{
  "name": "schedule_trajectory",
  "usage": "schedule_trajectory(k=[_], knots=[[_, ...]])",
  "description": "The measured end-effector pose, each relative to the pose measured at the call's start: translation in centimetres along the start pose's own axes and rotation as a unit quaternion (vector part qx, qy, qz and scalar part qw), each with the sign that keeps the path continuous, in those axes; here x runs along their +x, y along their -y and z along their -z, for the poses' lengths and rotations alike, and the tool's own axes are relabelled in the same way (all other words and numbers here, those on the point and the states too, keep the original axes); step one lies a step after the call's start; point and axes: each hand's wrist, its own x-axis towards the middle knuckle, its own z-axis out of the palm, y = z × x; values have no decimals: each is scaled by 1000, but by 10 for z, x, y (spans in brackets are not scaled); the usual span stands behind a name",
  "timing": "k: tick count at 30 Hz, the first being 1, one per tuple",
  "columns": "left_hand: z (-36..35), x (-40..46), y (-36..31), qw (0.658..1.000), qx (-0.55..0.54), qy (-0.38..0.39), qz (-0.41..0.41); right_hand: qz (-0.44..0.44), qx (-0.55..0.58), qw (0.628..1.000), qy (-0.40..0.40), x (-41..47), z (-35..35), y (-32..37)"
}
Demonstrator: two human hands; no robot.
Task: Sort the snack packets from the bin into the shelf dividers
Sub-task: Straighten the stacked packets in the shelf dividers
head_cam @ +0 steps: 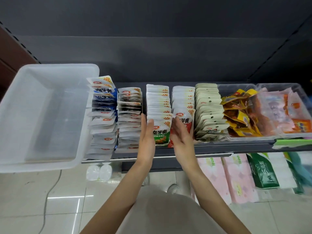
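**Squaring the green-label row**

My left hand (147, 132) and right hand (180, 132), fingers straight, flank the green-label packets (160, 130) in their shelf divider. The bin (50, 76) at left appears empty, though its translucent floor is hard to read. Next: press the row flush.

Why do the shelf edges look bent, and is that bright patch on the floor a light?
Head view: the wide-angle lens bows the shelf and bin near the frame's borders; the floor tiles mirror an overhead light as glare; packets between the left hand and right hand read sharply, while the edges look softer.
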Motion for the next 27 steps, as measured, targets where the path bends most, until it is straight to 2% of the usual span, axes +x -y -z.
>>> schedule_trajectory(k=[6, 11, 15, 20, 27], knots=[[-5, -4, 1, 1000, 14, -5, -3, 31, -83, 996, 12, -3, -10, 10], [-6, 1, -2, 999, -3, -38, 12, 43, -207, 977, 10, 8, -5, 10], [-5, 3, -5, 999, 20, -37, -3, 51, -162, 985, -5, 10, -1, 14], [-9, 12, -19, 998, 46, -39, -24, 15, -115, 992, 55, 14, -7, 22], [-9, 16, -20, 998, 37, -51, -12, 27, -118, 991, 53, 20, -3, 26]])
